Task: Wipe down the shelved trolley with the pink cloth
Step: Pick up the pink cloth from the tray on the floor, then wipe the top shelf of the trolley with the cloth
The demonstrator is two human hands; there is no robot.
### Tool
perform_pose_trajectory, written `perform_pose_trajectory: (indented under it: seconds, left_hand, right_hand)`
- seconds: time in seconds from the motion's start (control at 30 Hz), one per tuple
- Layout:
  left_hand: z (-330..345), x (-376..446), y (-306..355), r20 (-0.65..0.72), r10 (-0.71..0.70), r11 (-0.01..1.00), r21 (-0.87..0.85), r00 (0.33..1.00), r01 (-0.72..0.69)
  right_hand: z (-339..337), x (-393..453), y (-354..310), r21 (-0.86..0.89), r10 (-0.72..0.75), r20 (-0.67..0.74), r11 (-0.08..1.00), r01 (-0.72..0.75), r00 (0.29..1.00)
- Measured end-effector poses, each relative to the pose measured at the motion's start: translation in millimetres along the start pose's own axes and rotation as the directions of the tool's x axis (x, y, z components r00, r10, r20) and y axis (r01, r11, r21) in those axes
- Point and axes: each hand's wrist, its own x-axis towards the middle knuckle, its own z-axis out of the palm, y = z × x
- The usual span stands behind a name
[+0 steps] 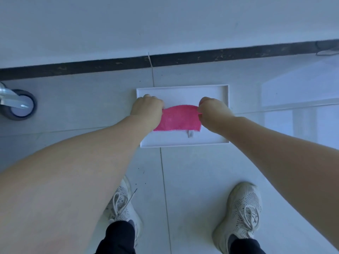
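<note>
Both hands, left (146, 109) and right (213, 114), pinch cloth (179, 117) ends over tray (211, 88) (probably lifting it, spread for wiping).

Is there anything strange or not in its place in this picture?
Nothing serious. A white tray lies on the floor, and dark specks dot the tiles near the left shoe.

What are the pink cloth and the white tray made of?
Pink cloth: looks like terry or microfibre, with a fuzzy nap, fraying edge and sewn tag. White tray: probably moulded plastic, smooth and matte with a crisp raised rim; coated metal is possible.
</note>
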Motion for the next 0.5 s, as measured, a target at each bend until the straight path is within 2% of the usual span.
perform_pose_trajectory:
  seconds: [0.1, 0.2, 0.37, 0.5]
  left_hand:
    - [-43, -26, 1, -0.004, -0.026, 0.997, -0.077, 1.000, 0.026]
    - [-101, -54, 1, -0.044, -0.048, 0.990, -0.137, 0.998, 0.042]
    - [-226, -114, -2, -0.131, -0.076, 0.967, -0.250, 0.988, 0.041]
    - [-337, -177, 3, -0.228, -0.096, 0.964, -0.263, 0.969, 0.034]
  right_hand:
    - [-45, -23, -12, 0.021, -0.010, -0.034, 1.000, 0.010, 0.999]
    - [-104, -49, -29, -0.006, -0.030, -0.127, 1.000, 0.029, 0.991]
    - [-230, -115, -67, 0.004, -0.126, -0.284, 0.991, 0.132, 0.950]
    - [-334, -185, -102, 0.030, -0.217, -0.351, 0.970, 0.243, 0.911]
